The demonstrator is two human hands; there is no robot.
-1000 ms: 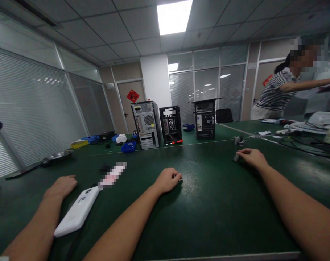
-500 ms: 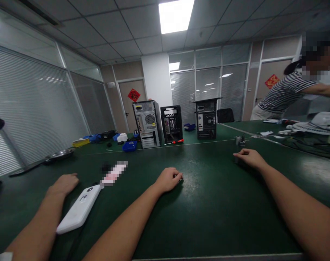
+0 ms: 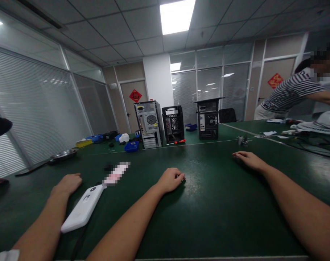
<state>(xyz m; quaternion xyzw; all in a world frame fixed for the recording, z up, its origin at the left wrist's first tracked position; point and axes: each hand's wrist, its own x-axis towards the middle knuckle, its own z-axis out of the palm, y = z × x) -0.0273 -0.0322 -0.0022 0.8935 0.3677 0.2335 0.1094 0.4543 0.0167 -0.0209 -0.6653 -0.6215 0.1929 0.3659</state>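
My left hand (image 3: 170,180) rests on the green table with its fingers curled and the thumb against them. Whatever it holds, if anything, is hidden. Further right, my right hand (image 3: 248,160) lies low over the tabletop, fingers stretched forward and nothing visible in them. Small metal parts (image 3: 242,141) stand just beyond its fingertips. A white phone-like device (image 3: 85,208) lies left of my left forearm, a cable at its lower end. Ahead of my left hand is a screwdriver with a red handle (image 3: 181,141), near the foot of an open black computer case (image 3: 173,125).
A grey computer case (image 3: 149,125) and another black case (image 3: 207,121) stand across the table. Another person's hand (image 3: 69,183) rests at left. Blue trays (image 3: 131,146) and a metal dish (image 3: 64,155) lie far left. A person in a striped shirt (image 3: 287,92) leans over at right.
My right hand's fingers have loosened from a pinch and lie flatter. My left hand keeps its curled pose. The view has shifted slightly, and the person in stripes has moved a little right.
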